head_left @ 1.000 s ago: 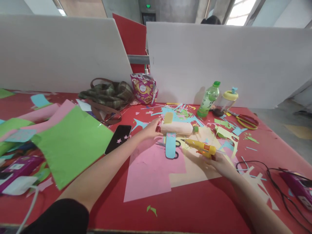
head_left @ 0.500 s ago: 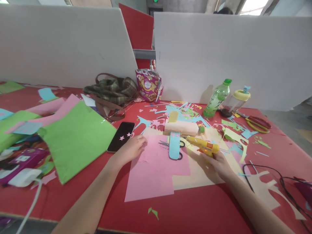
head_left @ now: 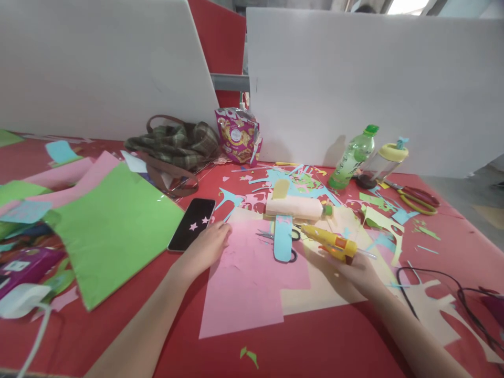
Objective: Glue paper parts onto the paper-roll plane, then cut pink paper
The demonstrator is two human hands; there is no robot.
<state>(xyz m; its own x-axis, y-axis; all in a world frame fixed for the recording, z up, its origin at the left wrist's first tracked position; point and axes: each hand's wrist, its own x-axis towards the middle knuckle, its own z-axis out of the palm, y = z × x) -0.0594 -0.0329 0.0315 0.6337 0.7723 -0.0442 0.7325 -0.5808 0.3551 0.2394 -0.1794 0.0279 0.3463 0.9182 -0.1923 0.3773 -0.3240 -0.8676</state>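
Inside the table's (head_left: 220,357) right edge, the right hand (head_left: 360,273) wraps its grip around a glue gun (head_left: 328,241); the left hand's (head_left: 208,244), beside a phone (head_left: 187,220), is unclear.

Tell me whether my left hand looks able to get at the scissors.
Probably yes: between the left hand and the scissors lies only flat pink paper. The light-blue paper strip covers their middle, but the blade tips and parts of the black handles show.
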